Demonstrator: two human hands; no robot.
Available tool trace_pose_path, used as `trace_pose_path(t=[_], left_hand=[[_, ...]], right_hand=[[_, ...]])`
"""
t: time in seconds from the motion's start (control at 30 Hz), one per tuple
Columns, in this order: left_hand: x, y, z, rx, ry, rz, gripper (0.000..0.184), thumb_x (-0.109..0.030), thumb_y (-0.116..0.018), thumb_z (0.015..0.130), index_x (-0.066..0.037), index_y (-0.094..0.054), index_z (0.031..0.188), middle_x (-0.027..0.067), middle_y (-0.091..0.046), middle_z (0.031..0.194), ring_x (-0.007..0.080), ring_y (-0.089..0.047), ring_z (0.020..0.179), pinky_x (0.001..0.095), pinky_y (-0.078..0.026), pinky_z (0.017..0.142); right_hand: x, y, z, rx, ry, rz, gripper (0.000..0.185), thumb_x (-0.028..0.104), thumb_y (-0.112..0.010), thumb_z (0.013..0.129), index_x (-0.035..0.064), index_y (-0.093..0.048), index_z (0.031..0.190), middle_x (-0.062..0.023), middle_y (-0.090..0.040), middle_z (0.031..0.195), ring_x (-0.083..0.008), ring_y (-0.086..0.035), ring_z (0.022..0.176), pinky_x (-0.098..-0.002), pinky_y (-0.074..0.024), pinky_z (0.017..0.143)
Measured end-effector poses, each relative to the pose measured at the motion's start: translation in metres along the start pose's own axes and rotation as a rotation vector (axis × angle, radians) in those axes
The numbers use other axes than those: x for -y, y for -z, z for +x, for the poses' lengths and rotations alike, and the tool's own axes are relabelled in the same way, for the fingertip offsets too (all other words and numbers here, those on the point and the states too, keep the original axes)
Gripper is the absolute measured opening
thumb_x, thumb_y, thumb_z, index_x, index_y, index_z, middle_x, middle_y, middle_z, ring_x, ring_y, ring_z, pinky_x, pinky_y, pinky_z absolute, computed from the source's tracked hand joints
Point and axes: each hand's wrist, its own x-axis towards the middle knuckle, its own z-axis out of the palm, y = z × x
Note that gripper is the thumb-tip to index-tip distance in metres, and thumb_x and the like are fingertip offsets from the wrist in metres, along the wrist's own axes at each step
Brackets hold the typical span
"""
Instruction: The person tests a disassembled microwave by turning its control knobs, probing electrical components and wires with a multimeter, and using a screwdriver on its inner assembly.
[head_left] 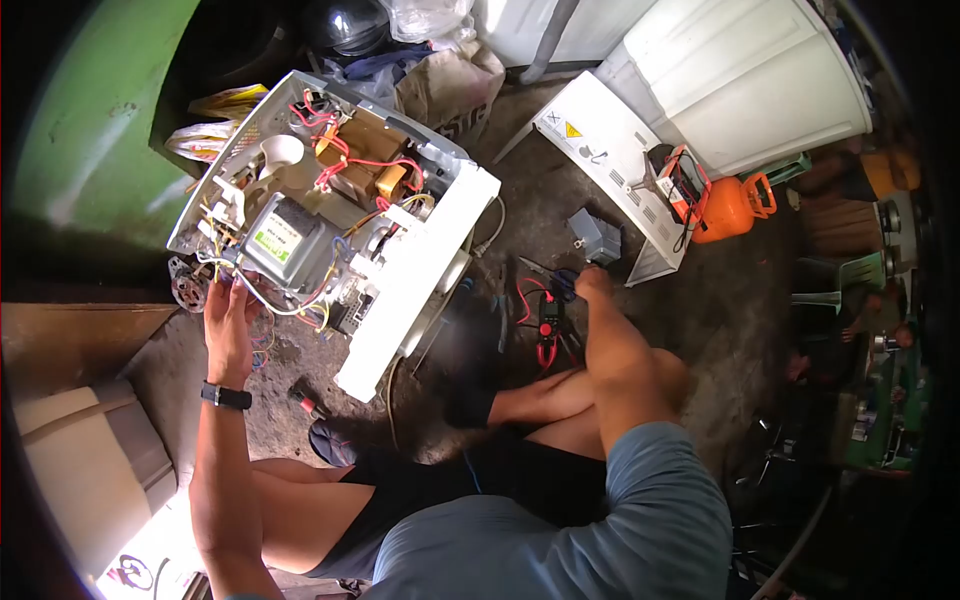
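From where I stand, a green panel rises at the far left. A round metal part lies just beside the near left corner of an opened microwave oven, its chassis exposed, on the dark floor in front of the seated person. The left hand, with a black wristwatch above it on the forearm, reaches up to that corner. Its fingers are extended close together, the tips among the wires; whether they pinch any wire I cannot tell. Inside the chassis, a metal casing bears a green and white label, a white funnel-shaped part sits behind it, and red wires run across the rear. The white front panel faces right.

On the floor to the right of the oven lies a pair of pliers; next comes a red and black clamp meter, its red jaw end toward the person. The right hand is lowered just right of the meter, fingers curled, beside a dark-handled tool; whether it grasps anything I cannot tell. A grey metal box sits just beyond that hand. Further right stands a white metal cover bearing a yellow warning triangle, with an orange canister next to it.
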Motion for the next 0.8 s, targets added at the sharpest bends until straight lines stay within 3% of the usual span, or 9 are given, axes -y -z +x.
trace_pose_path(t=[0.07, 0.17, 0.4, 0.47, 0.5, 0.57, 0.63, 0.7, 0.8], left_hand=[[-0.005, -0.005, -0.007, 0.036, 0.041, -0.011, 0.033, -0.023, -0.057, 0.103, -0.007, -0.052, 0.130, 0.0033, -0.064, 0.113, 0.0159, -0.065, 0.099, 0.0335, -0.054, 0.089], [-0.001, -0.007, -0.008, 0.042, 0.115, -0.048, 0.033, -0.023, -0.058, 0.102, -0.006, -0.052, 0.130, 0.0026, -0.064, 0.114, 0.0141, -0.065, 0.099, 0.0319, -0.055, 0.087], [-0.004, -0.015, -0.008, -0.014, 0.103, -0.036, 0.028, -0.022, -0.059, 0.102, -0.005, -0.056, 0.123, 0.0032, -0.065, 0.110, 0.0118, -0.065, 0.094, 0.0282, -0.054, 0.083], [-0.003, -0.012, -0.007, 0.024, 0.131, -0.018, 0.026, -0.022, -0.058, 0.102, -0.004, -0.057, 0.121, 0.0030, -0.065, 0.108, 0.0117, -0.065, 0.094, 0.0278, -0.054, 0.083], [-0.005, -0.006, -0.006, 0.063, 0.153, 0.003, 0.025, -0.022, -0.058, 0.102, -0.004, -0.058, 0.120, 0.0027, -0.066, 0.107, 0.0115, -0.065, 0.093, 0.0275, -0.054, 0.082], [-0.006, -0.008, -0.005, 0.075, 0.115, -0.011, 0.026, -0.024, -0.059, 0.102, -0.004, -0.059, 0.118, 0.0003, -0.065, 0.104, 0.0091, -0.062, 0.091, 0.0248, -0.051, 0.081], [-0.011, -0.013, -0.006, 0.059, 0.136, -0.017, 0.026, -0.024, -0.058, 0.102, -0.004, -0.059, 0.118, 0.0006, -0.065, 0.104, 0.0089, -0.062, 0.093, 0.0246, -0.050, 0.080], [-0.008, -0.003, -0.003, 0.106, 0.155, 0.031, 0.026, -0.023, -0.056, 0.103, -0.003, -0.059, 0.119, 0.0030, -0.065, 0.108, 0.0111, -0.062, 0.098, 0.0261, -0.051, 0.085], [-0.011, -0.006, -0.007, 0.117, 0.134, -0.024, 0.025, -0.019, -0.053, 0.104, -0.002, -0.057, 0.122, 0.0061, -0.065, 0.113, 0.0175, -0.063, 0.107, 0.0338, -0.051, 0.096]], right_hand=[[-0.028, -0.013, 0.023, 0.049, 0.114, -0.225, 0.036, 0.021, -0.054, 0.089, 0.0097, -0.067, 0.121, -0.0171, -0.064, 0.127, -0.0360, -0.062, 0.118, -0.0457, -0.0510, 0.099], [-0.061, -0.067, 0.066, 0.030, 0.219, -0.288, 0.033, 0.023, -0.059, 0.086, 0.0076, -0.070, 0.114, -0.0161, -0.066, 0.126, -0.0355, -0.063, 0.115, -0.0441, -0.0523, 0.097], [-0.049, -0.081, 0.053, 0.119, 0.319, -0.350, 0.033, 0.031, -0.070, 0.082, 0.0041, -0.074, 0.100, -0.0150, -0.073, 0.107, -0.0344, -0.069, 0.101, -0.0421, -0.0551, 0.089], [-0.038, -0.066, 0.026, 0.390, 0.417, -0.481, 0.038, 0.036, -0.073, 0.081, 0.0023, -0.074, 0.099, -0.0155, -0.074, 0.096, -0.0335, -0.071, 0.095, -0.0417, -0.0563, 0.084], [-0.030, -0.064, 0.021, 0.391, 0.448, -0.486, 0.038, 0.036, -0.073, 0.081, 0.0023, -0.074, 0.099, -0.0155, -0.074, 0.096, -0.0335, -0.071, 0.095, -0.0417, -0.0563, 0.084], [-0.020, -0.059, 0.017, 0.534, 0.243, -0.263, 0.042, 0.038, -0.075, 0.080, 0.0004, -0.074, 0.100, -0.0165, -0.074, 0.091, -0.0321, -0.072, 0.092, -0.0420, -0.0563, 0.082], [0.007, -0.046, 0.005, 0.500, 0.312, -0.317, 0.040, 0.035, -0.072, 0.084, -0.0019, -0.072, 0.099, -0.0187, -0.073, 0.094, -0.0341, -0.071, 0.093, -0.0443, -0.0552, 0.083], [0.032, -0.044, 0.002, 0.261, 0.569, -0.445, 0.039, 0.035, -0.068, 0.085, 0.0079, -0.072, 0.113, -0.0155, -0.069, 0.120, -0.0340, -0.066, 0.109, -0.0448, -0.0523, 0.094], [0.101, -0.003, -0.081, 0.308, 0.773, -0.460, 0.035, 0.035, -0.062, 0.090, 0.0086, -0.071, 0.111, -0.0160, -0.068, 0.119, -0.0352, -0.065, 0.111, -0.0456, -0.0529, 0.092]])
